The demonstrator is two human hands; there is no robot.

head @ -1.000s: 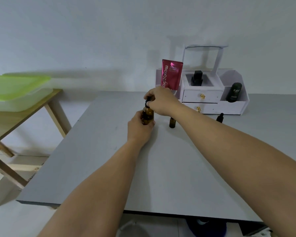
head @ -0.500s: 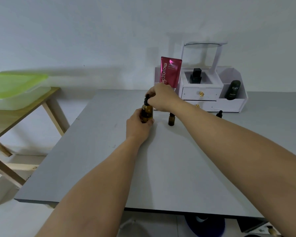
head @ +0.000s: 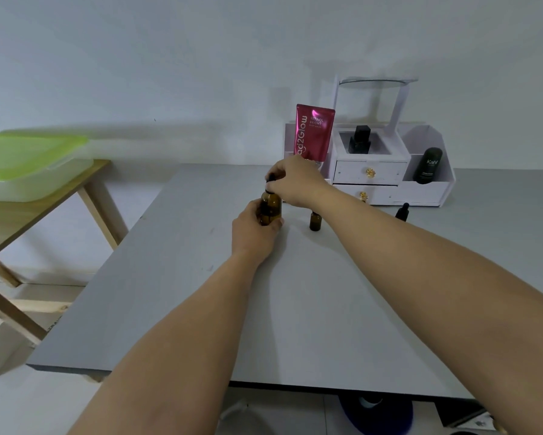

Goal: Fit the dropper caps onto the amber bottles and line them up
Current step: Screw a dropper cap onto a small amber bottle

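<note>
The table [head: 295,309] is finished in smooth, matt grey. The bottle [head: 271,205] is seen as glossy amber glass, its cap [head: 270,179] as matt black. The side table [head: 44,202] is made of pale wood, and the box [head: 28,180] on it of translucent plastic. The tube [head: 314,133] is given a glossy pink sheen.

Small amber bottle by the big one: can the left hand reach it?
Probably yes, once freed: left hand grips the big bottle; the small bottle stands just right, only table between.

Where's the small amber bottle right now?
Head view: small amber bottle stands on the grey table, right of the larger bottle, before the white organizer.
</note>
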